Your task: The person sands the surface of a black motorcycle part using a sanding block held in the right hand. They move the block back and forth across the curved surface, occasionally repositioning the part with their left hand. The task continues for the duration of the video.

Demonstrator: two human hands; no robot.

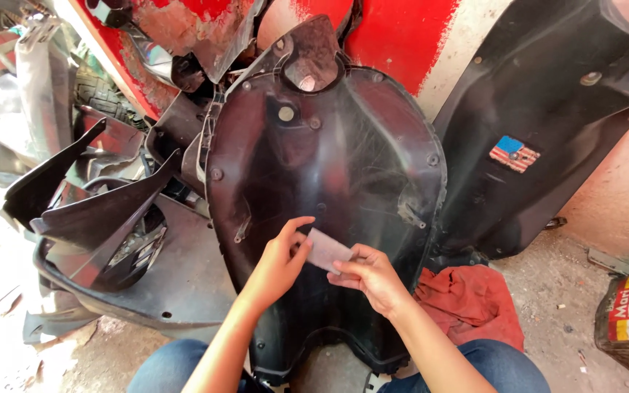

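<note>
1. A small pale sheet of sandpaper (327, 251) lies flat on the big black scooter panel (329, 167), in the lower middle of the frame.
2. The left hand (279, 263) pinches its left edge.
3. The right hand (370, 275) pinches its right edge.
4. A red rag (475, 302) lies at lower right.
</note>
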